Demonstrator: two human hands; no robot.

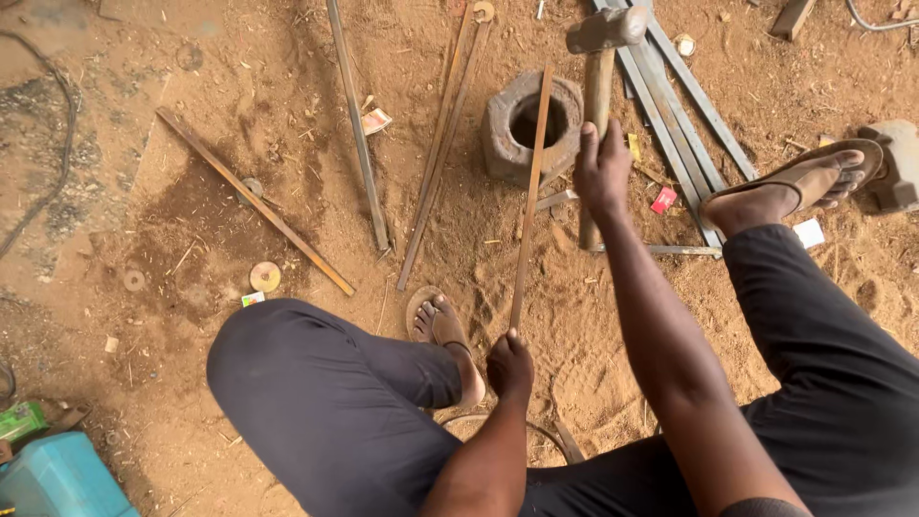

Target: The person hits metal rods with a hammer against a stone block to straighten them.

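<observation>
My left hand (509,367) grips the near end of a thin rusty metal rod (531,196). The rod's far end rests across a thick hollow metal block (503,134) standing on the sandy ground. My right hand (601,172) holds the wooden handle of a hammer (603,38), raised with its steel head above and to the right of the block. I sit low, knees apart, with my sandalled left foot (445,335) near the rod and my right foot (799,187) off to the right.
Several long metal bars (356,124) and flat strips (670,86) lie scattered on the dirt around the block. Worn grinding discs (265,277) lie to the left. A blue box (57,479) sits at the bottom left corner, and a cable (57,144) runs along the left.
</observation>
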